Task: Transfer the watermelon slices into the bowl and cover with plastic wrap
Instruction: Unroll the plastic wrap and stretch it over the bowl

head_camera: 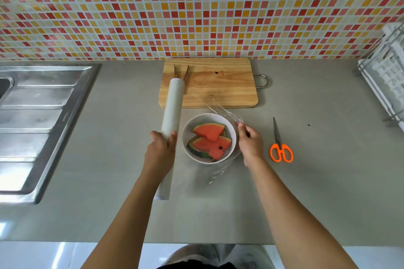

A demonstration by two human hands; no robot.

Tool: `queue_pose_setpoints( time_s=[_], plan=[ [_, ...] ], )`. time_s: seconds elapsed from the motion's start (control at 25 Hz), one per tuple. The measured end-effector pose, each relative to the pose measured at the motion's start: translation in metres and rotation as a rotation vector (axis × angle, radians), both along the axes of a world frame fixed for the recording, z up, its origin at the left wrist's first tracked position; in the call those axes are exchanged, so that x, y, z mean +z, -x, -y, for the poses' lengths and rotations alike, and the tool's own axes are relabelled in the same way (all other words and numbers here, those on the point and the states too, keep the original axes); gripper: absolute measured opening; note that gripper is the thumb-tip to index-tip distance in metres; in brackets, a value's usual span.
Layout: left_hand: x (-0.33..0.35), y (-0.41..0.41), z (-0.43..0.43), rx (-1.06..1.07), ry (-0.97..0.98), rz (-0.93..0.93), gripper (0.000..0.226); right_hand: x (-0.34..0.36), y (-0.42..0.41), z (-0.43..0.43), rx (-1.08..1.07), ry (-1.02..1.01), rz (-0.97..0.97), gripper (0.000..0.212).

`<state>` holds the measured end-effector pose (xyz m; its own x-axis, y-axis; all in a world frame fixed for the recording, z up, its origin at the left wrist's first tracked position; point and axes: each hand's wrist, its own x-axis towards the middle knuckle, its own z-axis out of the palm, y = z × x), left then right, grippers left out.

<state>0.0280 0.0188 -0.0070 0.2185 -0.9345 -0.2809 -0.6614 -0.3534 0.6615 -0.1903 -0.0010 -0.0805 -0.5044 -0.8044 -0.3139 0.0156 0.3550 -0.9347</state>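
White bowl [209, 117] — maybe three slices [208, 141]

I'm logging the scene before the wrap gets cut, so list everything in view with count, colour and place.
watermelon slices: at least two, red with green rind, inside the bowl
bowl: one, white, on the counter in front of the cutting board
plastic wrap roll: one, white, left of the bowl, far end over the board
plastic wrap sheet: one, clear, drawn over the bowl
cutting board: one, light wood, against the wall
tongs: one pair, metal, on the board's left part
scissors: one pair, orange handles, right of the bowl
sink: one, steel, far left
dish rack: one, white and wire, far right
left hand: grips the roll
right hand: pinches the sheet's edge
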Motion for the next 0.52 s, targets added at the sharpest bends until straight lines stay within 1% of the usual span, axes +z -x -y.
queue_pose_setpoints(
  time_s=[0.12, 0.2, 0.28, 0.36, 0.4, 0.44, 0.52],
  plan=[
    [-0.009, 0.001, -0.002, 0.005, 0.002, -0.002, 0.039, 0.005, 0.003, 0.001, 0.033, -0.056, 0.092, 0.024],
    [-0.014, 0.001, -0.002, 0.011, -0.005, 0.0, 0.039, 0.011, 0.009, 0.005, 0.084, -0.161, 0.168, 0.02],
    [-0.016, 0.0, -0.003, 0.016, -0.013, -0.003, 0.038, 0.018, 0.014, 0.009, 0.099, -0.295, 0.308, 0.018],
    [-0.018, 0.001, -0.003, 0.021, -0.019, -0.003, 0.038, 0.024, 0.016, 0.014, 0.014, -0.383, 0.502, 0.013],
    [-0.017, 0.001, -0.003, 0.022, -0.021, 0.0, 0.038, 0.028, 0.016, 0.016, -0.041, -0.389, 0.59, 0.013],
    [-0.017, 0.001, -0.003, 0.02, -0.021, 0.003, 0.038, 0.031, 0.016, 0.017, -0.083, -0.381, 0.654, 0.015],
    [-0.017, 0.002, -0.003, 0.02, -0.028, 0.009, 0.038, 0.036, 0.014, 0.019, -0.13, -0.357, 0.715, 0.02]
  ],
)
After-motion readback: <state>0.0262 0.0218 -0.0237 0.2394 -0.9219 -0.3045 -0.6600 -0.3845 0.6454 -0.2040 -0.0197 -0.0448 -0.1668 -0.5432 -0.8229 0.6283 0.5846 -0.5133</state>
